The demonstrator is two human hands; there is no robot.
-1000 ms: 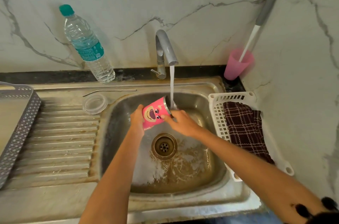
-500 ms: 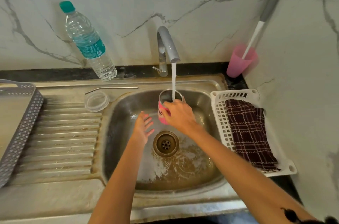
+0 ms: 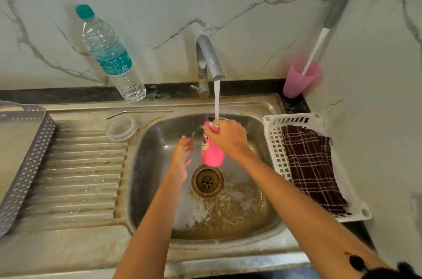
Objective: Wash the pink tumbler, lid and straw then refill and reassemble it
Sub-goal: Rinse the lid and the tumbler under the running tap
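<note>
While under tap (image 3: 209, 59), water (image 3: 217, 98) into tumbler (image 3: 211, 153).

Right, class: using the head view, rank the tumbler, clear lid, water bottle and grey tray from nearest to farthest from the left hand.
1. tumbler: just right of the left hand, over the sink.
2. lid: on the drainboard, to its left.
3. bottle: back left, against the wall.
4. tray: at the far left edge.
</note>
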